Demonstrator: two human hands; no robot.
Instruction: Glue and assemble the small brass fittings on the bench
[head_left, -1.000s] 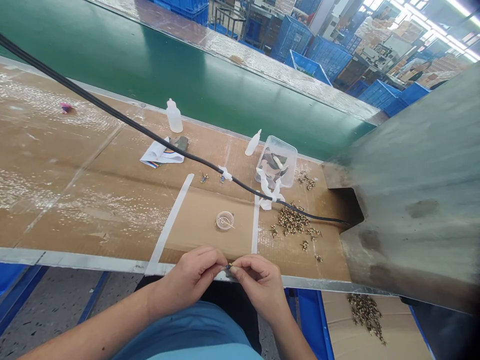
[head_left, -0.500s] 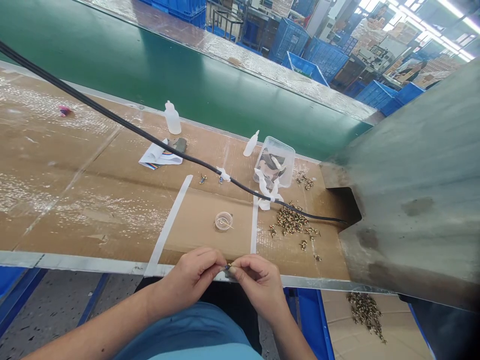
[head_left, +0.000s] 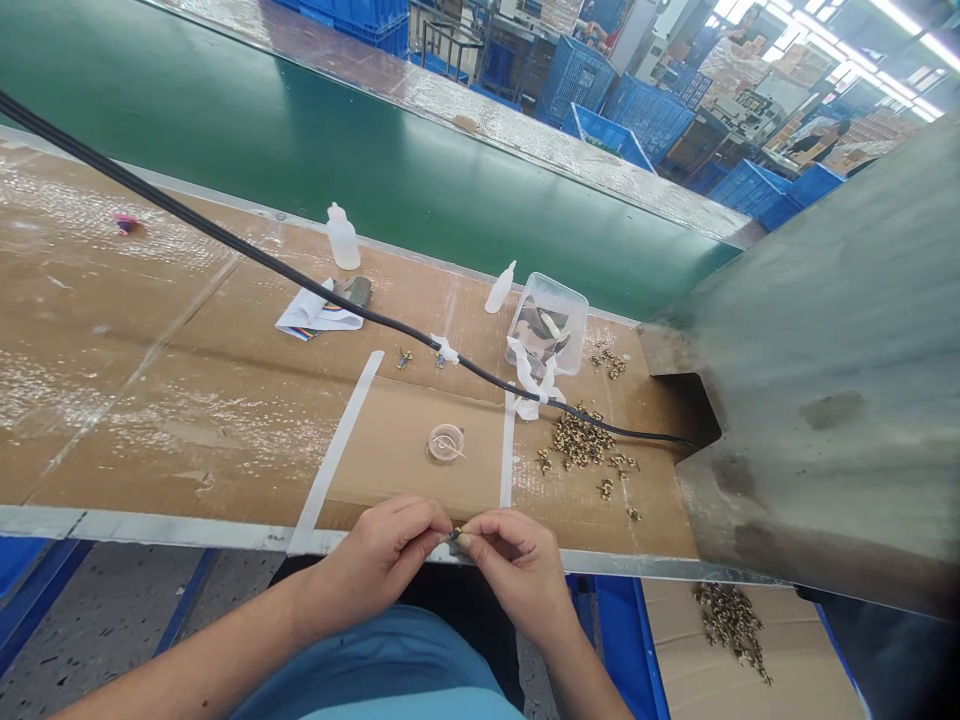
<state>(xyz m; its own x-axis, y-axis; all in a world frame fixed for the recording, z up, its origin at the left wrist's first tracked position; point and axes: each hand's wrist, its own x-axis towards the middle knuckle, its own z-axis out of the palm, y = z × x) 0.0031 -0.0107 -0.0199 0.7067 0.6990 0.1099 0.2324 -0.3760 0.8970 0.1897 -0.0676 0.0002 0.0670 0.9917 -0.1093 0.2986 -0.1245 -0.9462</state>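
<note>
Your left hand and right hand together pinch one tiny blue-and-gold piece at the brown cardboard-covered counter.

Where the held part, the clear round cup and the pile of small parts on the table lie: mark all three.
Held part (head_left: 454,534): head view, on its uncovered middle.
Clear round cup (head_left: 442,459): head view, on its near wall.
Pile of small parts (head_left: 577,446): head view, near its middle.

Left fingers and right fingers on one tiny part, round cup beyond
</note>
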